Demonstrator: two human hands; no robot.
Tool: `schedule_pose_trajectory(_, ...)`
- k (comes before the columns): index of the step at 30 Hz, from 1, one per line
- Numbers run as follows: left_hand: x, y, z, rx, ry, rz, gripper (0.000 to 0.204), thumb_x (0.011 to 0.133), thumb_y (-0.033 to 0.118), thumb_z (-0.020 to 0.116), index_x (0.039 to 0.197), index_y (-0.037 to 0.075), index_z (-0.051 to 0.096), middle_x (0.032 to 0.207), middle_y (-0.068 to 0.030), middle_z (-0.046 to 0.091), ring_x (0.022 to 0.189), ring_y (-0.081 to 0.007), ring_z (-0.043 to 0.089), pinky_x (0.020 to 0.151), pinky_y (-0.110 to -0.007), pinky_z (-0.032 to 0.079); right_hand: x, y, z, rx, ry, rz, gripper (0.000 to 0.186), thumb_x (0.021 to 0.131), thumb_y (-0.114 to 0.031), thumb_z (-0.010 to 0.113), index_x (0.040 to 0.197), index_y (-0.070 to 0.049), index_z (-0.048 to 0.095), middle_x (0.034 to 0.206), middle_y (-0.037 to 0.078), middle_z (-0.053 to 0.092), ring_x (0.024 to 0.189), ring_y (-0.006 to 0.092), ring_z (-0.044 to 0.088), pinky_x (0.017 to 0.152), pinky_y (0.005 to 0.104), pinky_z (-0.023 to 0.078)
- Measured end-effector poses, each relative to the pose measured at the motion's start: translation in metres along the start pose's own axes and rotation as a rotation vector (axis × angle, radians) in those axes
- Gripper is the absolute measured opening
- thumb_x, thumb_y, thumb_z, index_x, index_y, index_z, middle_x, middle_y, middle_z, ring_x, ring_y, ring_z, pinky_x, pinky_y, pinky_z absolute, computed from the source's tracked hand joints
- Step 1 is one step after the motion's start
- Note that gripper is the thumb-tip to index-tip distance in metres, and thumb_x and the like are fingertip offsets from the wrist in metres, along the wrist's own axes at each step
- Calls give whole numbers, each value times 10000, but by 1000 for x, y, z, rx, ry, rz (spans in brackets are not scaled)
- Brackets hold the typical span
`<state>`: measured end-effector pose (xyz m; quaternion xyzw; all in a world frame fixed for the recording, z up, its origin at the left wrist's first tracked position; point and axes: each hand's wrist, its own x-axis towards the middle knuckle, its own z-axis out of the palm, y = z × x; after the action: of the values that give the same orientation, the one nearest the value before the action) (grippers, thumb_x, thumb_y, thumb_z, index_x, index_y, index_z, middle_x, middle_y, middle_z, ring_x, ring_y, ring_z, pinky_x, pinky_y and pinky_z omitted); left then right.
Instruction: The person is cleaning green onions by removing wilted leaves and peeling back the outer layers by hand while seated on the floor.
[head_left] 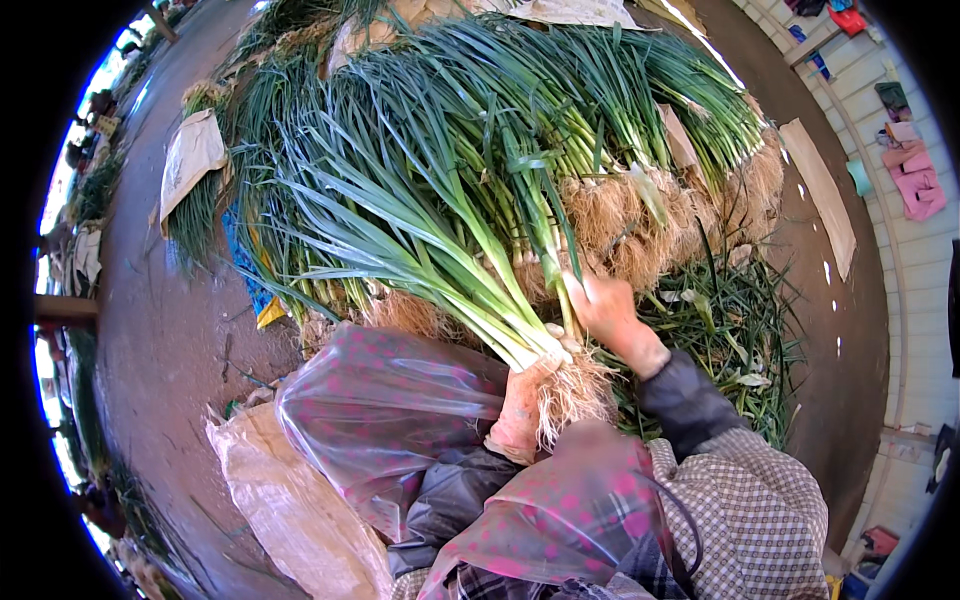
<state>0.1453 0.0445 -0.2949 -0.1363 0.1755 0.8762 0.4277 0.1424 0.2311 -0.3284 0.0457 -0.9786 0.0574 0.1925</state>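
Note:
My left hand (518,412) is closed around the white lower ends of a bunch of green garlic (478,300). Its long flat leaves fan out to the far left, and a tuft of pale stringy roots (577,393) hangs beside my wrist. Just to the right, my right hand (606,308) is closed on a single green garlic stalk (551,250) above its root end. That stalk stands steeper than the bunch, with its base against the bunch's roots. My right fingertips are partly hidden.
A big heap of green garlic (400,130) lies beyond my hands, brown roots (635,230) toward me. Stripped leaves (735,335) pile up at the right. A tan sack (290,490) lies left of my plastic-covered knees (400,400). Cardboard (820,195) rests on the floor near the white wall.

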Motion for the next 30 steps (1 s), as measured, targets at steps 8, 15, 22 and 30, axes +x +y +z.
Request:
schedule_pose_trajectory(8, 28, -13, 1, 215, 127, -5, 280, 863, 11, 572, 1139, 27, 525, 953, -97, 624, 841, -189, 616, 745, -318, 530, -25, -25, -81, 225, -170, 248, 305, 831, -213, 639, 1133, -178, 615, 796, 47, 571, 570, 218, 582, 480, 298, 469)
schedule_pose_trajectory(15, 31, -21, -4, 281, 26, 13, 259, 877, 24, 564, 1131, 18, 510, 967, -119, 637, 797, -186, 614, 704, -311, 529, 80, 33, -1, 56, -635, 613, 332, 882, -317, 592, 1048, -48, 491, 748, 68, 591, 594, 206, 591, 531, 346, 499)
schedule_pose_trajectory(22, 25, -14, -3, 149, -24, 18, 307, 871, 76, 585, 1159, 13, 502, 959, -112, 631, 819, -191, 618, 707, -329, 540, 85, 45, 36, -103, -154, 325, 288, 940, -330, 489, 848, -77, 592, 595, 84, 591, 536, 265, 598, 502, 405, 473)
schedule_pose_trajectory(30, 17, -8, -10, 113, 3, 100, 287, 869, 66, 572, 1139, -4, 504, 927, -116, 622, 820, -203, 622, 713, -353, 552, -12, -6, 0, 71, -2, 231, 252, 923, -372, 534, 873, -131, 582, 516, 10, 502, 367, 155, 447, 356, 315, 352)
